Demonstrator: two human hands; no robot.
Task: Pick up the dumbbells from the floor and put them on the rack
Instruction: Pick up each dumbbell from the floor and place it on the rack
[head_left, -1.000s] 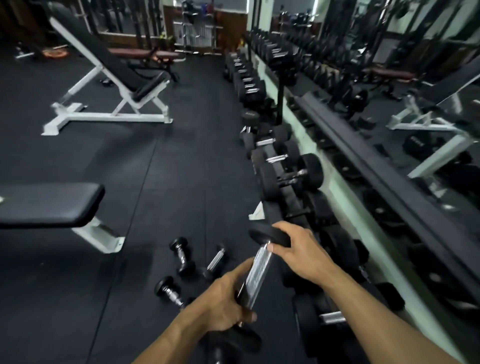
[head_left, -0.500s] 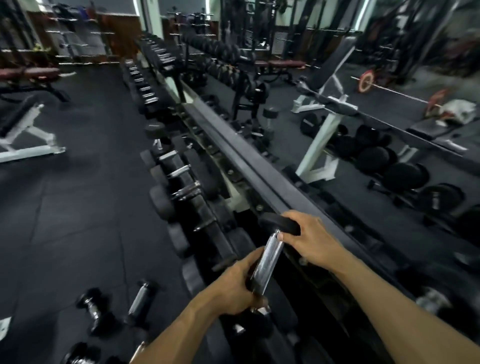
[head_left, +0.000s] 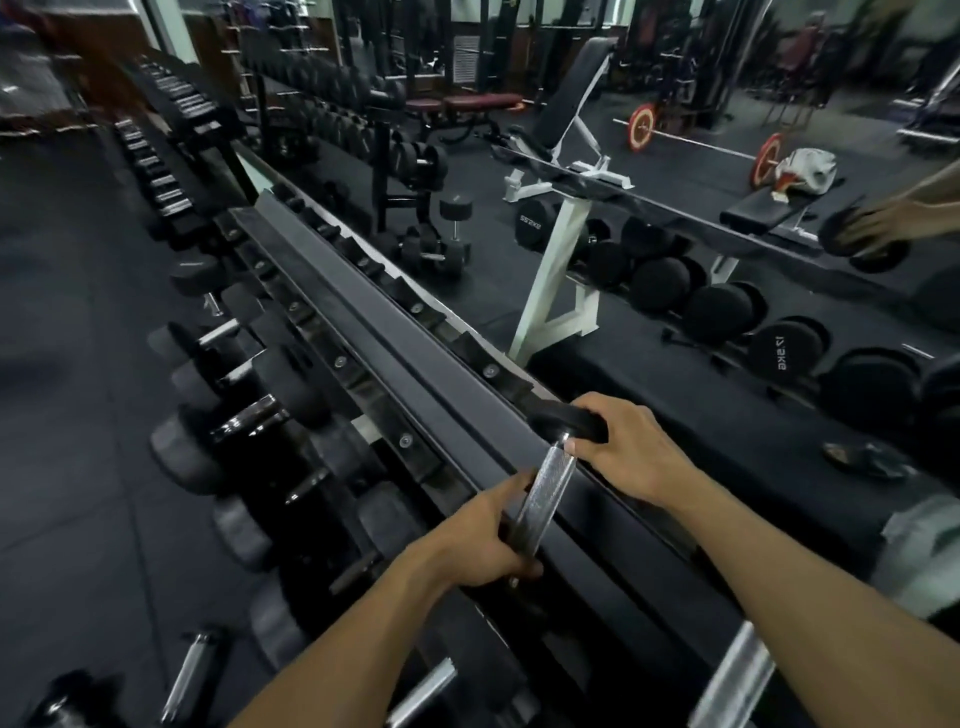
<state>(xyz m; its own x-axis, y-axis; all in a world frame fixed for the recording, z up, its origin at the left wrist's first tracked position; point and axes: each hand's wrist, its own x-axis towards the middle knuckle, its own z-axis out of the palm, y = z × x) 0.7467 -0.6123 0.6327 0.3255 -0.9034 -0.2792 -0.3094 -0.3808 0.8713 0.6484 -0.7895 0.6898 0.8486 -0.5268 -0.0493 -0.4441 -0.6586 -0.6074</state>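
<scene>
A dumbbell (head_left: 546, 488) with a knurled chrome handle and black heads is held over the top rail of the long dumbbell rack (head_left: 374, 332). My left hand (head_left: 478, 540) grips the lower part of the handle. My right hand (head_left: 628, 447) curls over the upper black head. The lower head is hidden behind my left hand. Other dumbbells (head_left: 244, 415) fill the rack's lower tier at the left. Two more chrome handles (head_left: 189, 675) show on the floor at the bottom left.
A wall mirror (head_left: 675, 260) runs behind the rack and reflects benches, a barbell and stored dumbbells. Black rubber floor (head_left: 67, 364) stretches along the left. A blurred chrome handle (head_left: 732, 680) lies at the bottom right.
The view has swung right from the floor onto the rack. Both hands carried the dumbbell up over the top rail; the grip is unchanged.
</scene>
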